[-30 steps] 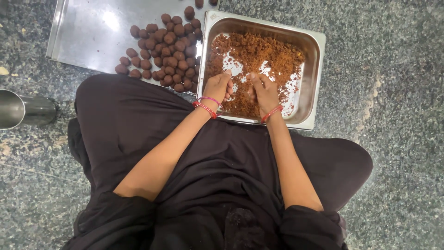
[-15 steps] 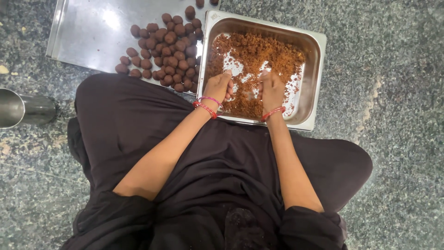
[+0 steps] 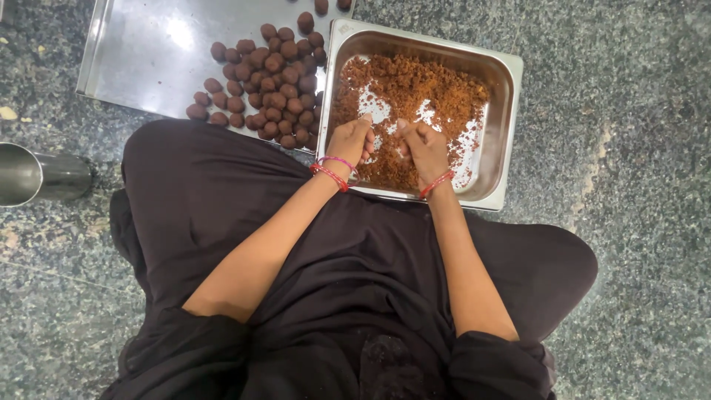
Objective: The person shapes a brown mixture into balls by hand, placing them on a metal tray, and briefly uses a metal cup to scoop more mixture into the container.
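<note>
Left hand (image 3: 349,141) and right hand (image 3: 424,147) both curled in the brown crumb mixture (image 3: 415,89) inside steel pan (image 3: 498,111); whether either grips crumbs: cannot tell. Rolled brown balls (image 3: 270,85) on flat steel tray (image 3: 141,52), beyond left hand, outward.

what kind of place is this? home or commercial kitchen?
Likely a catering or sweet-making kitchen, worked on the floor; I can't be sure. Signs: a deep steel pan of brown crumbly mix, a flat steel tray with dozens of rolled brown balls, and a speckled polished stone floor.
</note>
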